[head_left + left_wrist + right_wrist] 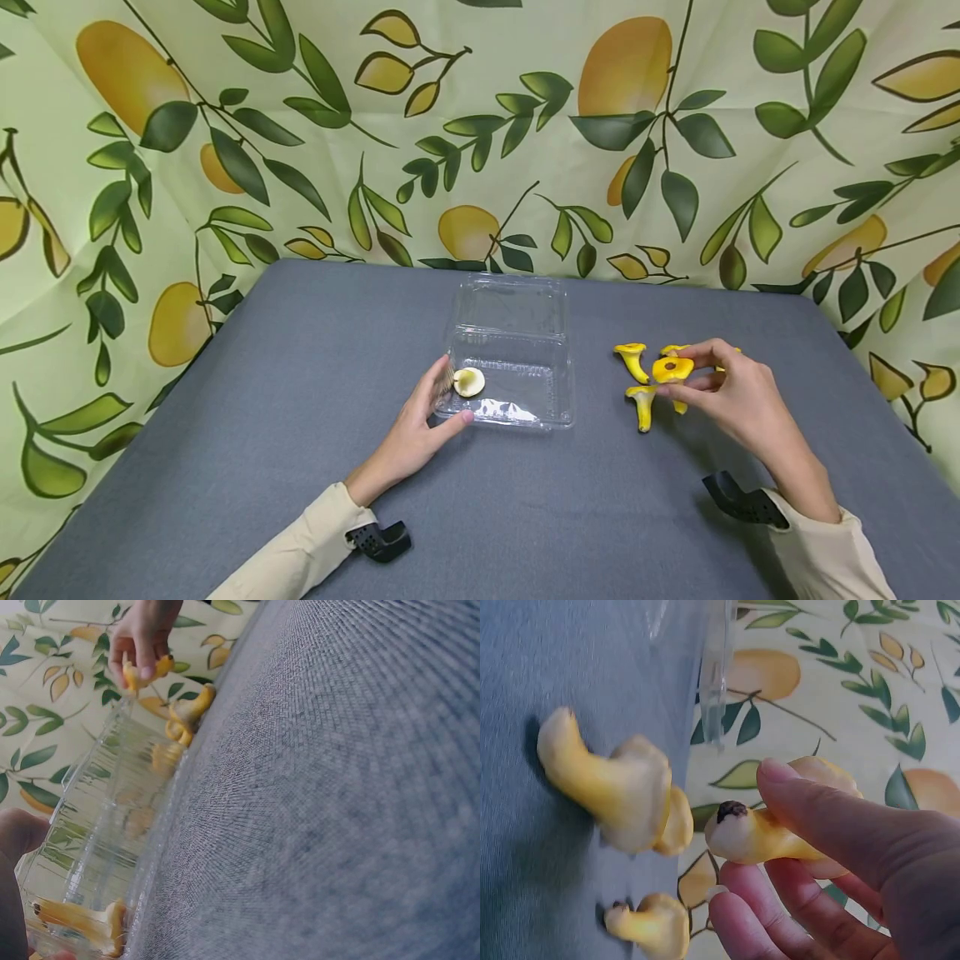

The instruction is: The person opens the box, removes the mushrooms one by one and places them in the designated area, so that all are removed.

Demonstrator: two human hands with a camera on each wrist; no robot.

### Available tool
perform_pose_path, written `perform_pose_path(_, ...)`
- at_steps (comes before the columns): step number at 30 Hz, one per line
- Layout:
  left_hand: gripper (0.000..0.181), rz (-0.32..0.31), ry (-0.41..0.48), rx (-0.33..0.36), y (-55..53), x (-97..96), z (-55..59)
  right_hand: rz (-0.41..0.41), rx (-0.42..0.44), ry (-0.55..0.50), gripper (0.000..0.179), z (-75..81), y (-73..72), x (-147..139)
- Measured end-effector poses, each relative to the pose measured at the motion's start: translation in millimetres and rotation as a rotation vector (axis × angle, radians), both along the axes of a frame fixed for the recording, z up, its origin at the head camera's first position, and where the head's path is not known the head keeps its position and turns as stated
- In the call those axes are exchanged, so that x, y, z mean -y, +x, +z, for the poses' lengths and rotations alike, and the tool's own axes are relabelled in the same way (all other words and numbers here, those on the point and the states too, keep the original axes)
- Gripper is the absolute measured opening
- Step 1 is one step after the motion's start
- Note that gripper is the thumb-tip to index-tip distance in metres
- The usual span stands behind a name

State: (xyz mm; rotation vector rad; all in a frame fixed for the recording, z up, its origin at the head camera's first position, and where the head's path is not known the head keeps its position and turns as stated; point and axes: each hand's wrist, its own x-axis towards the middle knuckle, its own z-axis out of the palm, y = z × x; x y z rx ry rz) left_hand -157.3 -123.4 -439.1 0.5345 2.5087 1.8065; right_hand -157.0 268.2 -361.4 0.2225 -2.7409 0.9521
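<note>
My right hand [738,400] pinches a yellow chanterelle mushroom [672,369] between thumb and fingers, above several others. In the right wrist view its dark-tipped stem [733,812] points out past the thumb. Beside that hand, chanterelles [642,406] lie on the cloth, partly hidden by the fingers. My left hand [415,422] grips the near left corner of a clear plastic clamshell container [517,379], thumb at the front rim and fingers along the left wall. Inside, near those fingers, one pale mushroom [86,922] stands cap down with its stem up.
The container's hinged lid [512,304] lies folded back toward the far edge. Grey cloth covers the table [300,358]. Behind and at both sides hangs a fruit-and-leaf patterned curtain [420,167]. Each wrist wears a black camera mount [381,542].
</note>
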Motion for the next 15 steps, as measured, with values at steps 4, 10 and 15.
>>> perform_pose_path(4,0.084,0.001,-0.005,0.001,-0.1,0.1,0.2,-0.031,0.027,0.036,0.051,-2.2,-2.6,-7)
perform_pose_path(10,0.083,0.001,-0.008,-0.006,-0.5,0.3,-0.8,-0.055,0.073,0.085,0.053,-7.8,-6.0,-16)
perform_pose_path(15,0.084,0.002,-0.008,-0.005,-0.1,-0.1,0.0,-0.055,0.099,0.116,0.05,-11.3,-7.9,-21)
